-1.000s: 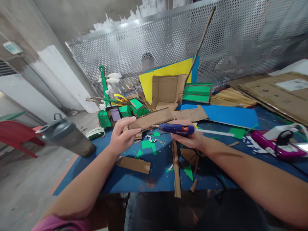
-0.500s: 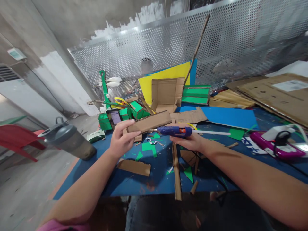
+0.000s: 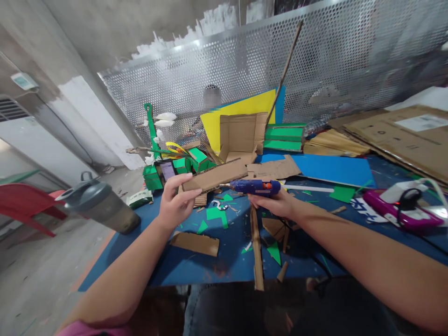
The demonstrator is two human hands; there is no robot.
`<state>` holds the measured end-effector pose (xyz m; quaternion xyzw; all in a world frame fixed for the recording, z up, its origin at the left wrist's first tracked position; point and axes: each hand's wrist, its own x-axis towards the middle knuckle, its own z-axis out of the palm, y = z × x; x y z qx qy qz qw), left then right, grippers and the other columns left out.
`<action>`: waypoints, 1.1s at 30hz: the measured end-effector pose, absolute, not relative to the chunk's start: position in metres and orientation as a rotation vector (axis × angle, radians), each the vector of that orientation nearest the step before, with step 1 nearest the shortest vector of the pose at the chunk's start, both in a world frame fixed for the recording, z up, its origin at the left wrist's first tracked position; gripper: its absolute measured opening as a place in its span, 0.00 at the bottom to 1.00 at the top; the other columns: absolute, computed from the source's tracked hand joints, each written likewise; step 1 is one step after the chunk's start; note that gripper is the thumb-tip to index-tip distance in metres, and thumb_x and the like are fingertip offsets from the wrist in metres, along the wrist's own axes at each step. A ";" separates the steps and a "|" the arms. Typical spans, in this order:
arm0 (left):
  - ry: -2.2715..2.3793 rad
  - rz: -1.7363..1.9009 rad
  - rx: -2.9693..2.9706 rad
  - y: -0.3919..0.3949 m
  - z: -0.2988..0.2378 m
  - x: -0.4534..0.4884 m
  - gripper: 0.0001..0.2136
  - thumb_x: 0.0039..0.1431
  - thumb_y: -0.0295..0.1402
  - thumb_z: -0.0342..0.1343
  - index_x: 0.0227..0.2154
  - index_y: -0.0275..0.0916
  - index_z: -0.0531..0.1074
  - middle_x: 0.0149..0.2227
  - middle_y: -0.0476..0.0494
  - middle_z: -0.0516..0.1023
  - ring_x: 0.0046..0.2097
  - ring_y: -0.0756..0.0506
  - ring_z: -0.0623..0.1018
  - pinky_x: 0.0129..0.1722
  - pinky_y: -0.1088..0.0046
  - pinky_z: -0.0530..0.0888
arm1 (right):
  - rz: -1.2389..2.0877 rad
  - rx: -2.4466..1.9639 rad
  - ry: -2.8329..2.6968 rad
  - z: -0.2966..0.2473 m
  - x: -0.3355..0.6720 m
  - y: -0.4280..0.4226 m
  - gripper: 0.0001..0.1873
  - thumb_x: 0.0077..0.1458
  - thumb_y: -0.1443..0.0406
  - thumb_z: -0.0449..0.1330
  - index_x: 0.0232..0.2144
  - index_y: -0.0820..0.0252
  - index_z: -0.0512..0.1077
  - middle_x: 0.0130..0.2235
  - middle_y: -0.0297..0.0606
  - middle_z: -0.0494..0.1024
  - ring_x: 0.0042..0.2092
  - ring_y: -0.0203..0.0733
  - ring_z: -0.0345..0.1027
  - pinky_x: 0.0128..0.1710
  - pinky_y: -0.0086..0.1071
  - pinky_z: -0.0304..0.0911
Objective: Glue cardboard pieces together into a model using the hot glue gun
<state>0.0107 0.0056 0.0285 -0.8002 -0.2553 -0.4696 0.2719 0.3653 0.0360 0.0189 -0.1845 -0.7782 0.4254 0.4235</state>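
My left hand [image 3: 175,203] is closed on the left end of a long brown cardboard strip [image 3: 217,175], held level above the blue table [image 3: 210,261]. My right hand [image 3: 276,204] grips a blue hot glue gun [image 3: 255,187] with an orange trigger. Its nozzle points left and nearly touches the strip's lower edge. A white glue stick [image 3: 308,189] juts out of the gun's back to the right.
Cardboard scraps [image 3: 195,243] and green paper bits [image 3: 217,213] litter the table. A grey shaker bottle [image 3: 100,205] lies at the left edge, green boxes [image 3: 189,163] and an open carton [image 3: 241,135] stand behind, a purple device [image 3: 402,212] sits right. A perforated metal screen [image 3: 315,65] backs the table.
Both hands have risen slightly with the strip and the glue gun, and the gun's nozzle has drawn closer to the strip's edge.
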 end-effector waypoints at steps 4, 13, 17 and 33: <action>-0.676 -1.281 -2.145 0.005 0.028 0.012 0.24 0.59 0.18 0.66 0.52 0.54 0.79 0.63 0.40 0.76 0.64 0.36 0.80 0.59 0.50 0.82 | 1.084 -0.510 -1.944 0.018 0.366 0.036 0.20 0.64 0.48 0.69 0.31 0.57 0.76 0.25 0.33 0.75 0.27 0.37 0.66 0.27 0.33 0.63; -0.745 -1.328 -2.129 0.008 0.024 0.011 0.22 0.61 0.20 0.68 0.52 0.52 0.76 0.63 0.39 0.73 0.64 0.36 0.80 0.60 0.48 0.83 | 1.062 -0.511 -1.897 -0.001 0.364 0.049 0.26 0.62 0.43 0.68 0.25 0.57 0.75 0.23 0.33 0.73 0.27 0.38 0.65 0.30 0.34 0.67; -0.745 -1.359 -2.117 0.007 0.027 0.013 0.21 0.60 0.19 0.67 0.51 0.51 0.76 0.63 0.39 0.73 0.63 0.36 0.80 0.58 0.49 0.83 | 1.045 -0.545 -1.900 -0.003 0.365 0.050 0.27 0.62 0.43 0.68 0.25 0.57 0.75 0.23 0.33 0.73 0.27 0.38 0.65 0.31 0.35 0.68; -0.755 -1.430 -2.079 0.006 0.033 0.020 0.19 0.60 0.19 0.66 0.49 0.49 0.75 0.62 0.39 0.75 0.62 0.38 0.80 0.59 0.50 0.81 | 0.994 -0.542 -1.944 0.024 0.369 0.037 0.24 0.65 0.46 0.67 0.27 0.56 0.74 0.25 0.34 0.74 0.28 0.40 0.66 0.27 0.34 0.64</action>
